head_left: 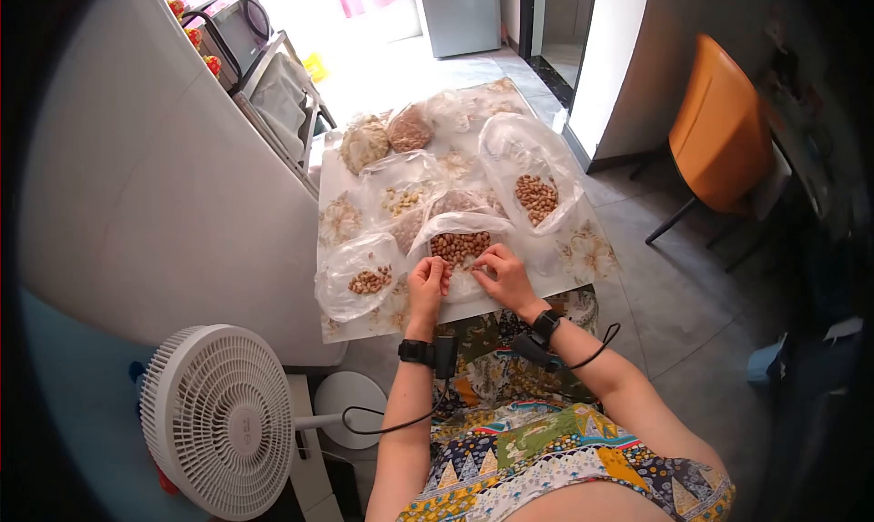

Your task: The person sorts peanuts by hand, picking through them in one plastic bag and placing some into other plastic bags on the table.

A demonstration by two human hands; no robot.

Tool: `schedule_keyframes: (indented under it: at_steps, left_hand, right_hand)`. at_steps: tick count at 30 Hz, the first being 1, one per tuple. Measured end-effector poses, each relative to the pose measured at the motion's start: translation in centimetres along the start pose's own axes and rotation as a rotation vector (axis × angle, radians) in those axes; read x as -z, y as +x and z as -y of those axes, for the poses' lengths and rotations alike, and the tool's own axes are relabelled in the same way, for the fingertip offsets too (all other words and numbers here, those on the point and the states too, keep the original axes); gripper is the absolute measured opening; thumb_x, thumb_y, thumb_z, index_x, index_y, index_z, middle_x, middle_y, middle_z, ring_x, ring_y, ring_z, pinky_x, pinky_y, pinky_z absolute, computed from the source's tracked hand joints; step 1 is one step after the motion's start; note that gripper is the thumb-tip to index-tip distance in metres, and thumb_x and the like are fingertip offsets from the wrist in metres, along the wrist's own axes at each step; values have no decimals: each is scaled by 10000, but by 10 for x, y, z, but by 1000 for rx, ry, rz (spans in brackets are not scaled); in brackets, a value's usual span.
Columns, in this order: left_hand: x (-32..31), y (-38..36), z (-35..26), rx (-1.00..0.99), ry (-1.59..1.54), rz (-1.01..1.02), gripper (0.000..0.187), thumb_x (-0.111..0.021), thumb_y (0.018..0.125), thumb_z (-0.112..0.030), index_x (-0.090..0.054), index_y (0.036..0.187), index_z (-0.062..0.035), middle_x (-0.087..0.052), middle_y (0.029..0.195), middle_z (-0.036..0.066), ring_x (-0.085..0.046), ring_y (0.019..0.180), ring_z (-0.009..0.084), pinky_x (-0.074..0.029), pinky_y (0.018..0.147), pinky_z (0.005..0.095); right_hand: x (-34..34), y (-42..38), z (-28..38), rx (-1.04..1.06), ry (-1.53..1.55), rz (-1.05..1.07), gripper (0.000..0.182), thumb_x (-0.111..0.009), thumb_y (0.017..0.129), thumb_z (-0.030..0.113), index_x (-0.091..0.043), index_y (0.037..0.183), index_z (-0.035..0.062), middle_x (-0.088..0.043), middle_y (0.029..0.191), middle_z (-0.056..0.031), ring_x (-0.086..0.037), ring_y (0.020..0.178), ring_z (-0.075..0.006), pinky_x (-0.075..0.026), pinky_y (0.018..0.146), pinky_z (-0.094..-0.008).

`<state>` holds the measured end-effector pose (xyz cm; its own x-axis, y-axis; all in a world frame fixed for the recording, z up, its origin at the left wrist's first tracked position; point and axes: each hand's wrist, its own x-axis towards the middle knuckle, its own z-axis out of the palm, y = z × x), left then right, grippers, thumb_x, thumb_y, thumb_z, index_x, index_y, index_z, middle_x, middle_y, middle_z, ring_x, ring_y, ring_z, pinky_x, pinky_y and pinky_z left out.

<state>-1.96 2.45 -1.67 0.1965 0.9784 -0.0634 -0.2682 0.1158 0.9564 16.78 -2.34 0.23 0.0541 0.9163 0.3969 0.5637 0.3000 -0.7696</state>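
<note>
Both hands are over the near edge of an open clear plastic bag [464, 220] that holds reddish-brown kernels [460, 247], which look like peanuts. My left hand [428, 283] is closed at the bag's near left side, its fingers curled in. Across a small gap, my right hand [501, 274] has thumb and fingertips pinched together over paler bits in the bag. Whatever either hand holds is too small to make out. To the left, another plastic bag [332, 285] holds a small heap of similar kernels [370, 280].
On the floral-covered table [587, 253] lie a bag of brown kernels [537, 199], a bag with pale pieces [401, 199] and filled bags [410, 129] at the back. A white fan [228, 422] stands at left, an orange chair [719, 126] at right.
</note>
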Motion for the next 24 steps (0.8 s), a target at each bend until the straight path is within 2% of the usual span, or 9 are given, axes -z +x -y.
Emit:
schedule_keyframes:
  at_steps: [3, 6, 9, 18, 21, 24]
  left_hand:
    - [2, 0, 0, 6, -5, 8, 277, -597, 1071, -295, -666, 974, -45, -645, 805, -2, -534, 623, 42, -418, 530, 192]
    - [2, 0, 0, 3, 3, 7, 270, -597, 1071, -286, -667, 971, -46, -647, 805, -1, -537, 624, 44, -425, 535, 193]
    - [2, -1, -1, -2, 3, 7, 265, -597, 1071, -280, -667, 969, -45, -649, 804, 1, -539, 622, 46, -431, 537, 193]
    - [1, 0, 1, -11, 31, 14, 258, -591, 1073, -261, -669, 962, -43, -649, 797, 2, -547, 623, 52, -438, 529, 199]
    - [2, 2, 1, -9, 51, 16, 252, -591, 1073, -256, -670, 962, -43, -649, 799, 2, -547, 626, 51, -439, 532, 198]
    - [1, 0, -1, -6, 52, 13, 248, -593, 1072, -252, -671, 963, -44, -648, 801, 3, -546, 629, 51, -441, 537, 197]
  right_hand:
    - [-4, 4, 5, 80, -139, -7, 148, -790, 822, 123, -702, 916, 51, -616, 969, -84, -651, 847, -295, -537, 747, -406]
    - [-9, 6, 3, 47, -171, 9, 171, -808, 811, 146, -687, 888, 54, -624, 982, -90, -652, 886, -319, -534, 762, -426]
    - [-7, 7, 2, -8, -136, 64, 178, -811, 813, 159, -673, 859, 56, -615, 967, -88, -653, 900, -311, -533, 756, -426]
    - [-2, 17, 1, 76, -294, 205, 194, -788, 848, 167, -635, 911, 65, -594, 1004, -92, -649, 921, -321, -524, 759, -439]
    - [-1, 21, -5, 126, -171, 99, 183, -775, 865, 166, -632, 910, 62, -592, 993, -101, -646, 918, -326, -516, 758, -445]
    - [33, 44, 12, 53, -140, -18, 181, -767, 878, 167, -627, 909, 56, -593, 993, -105, -642, 916, -332, -509, 755, -444]
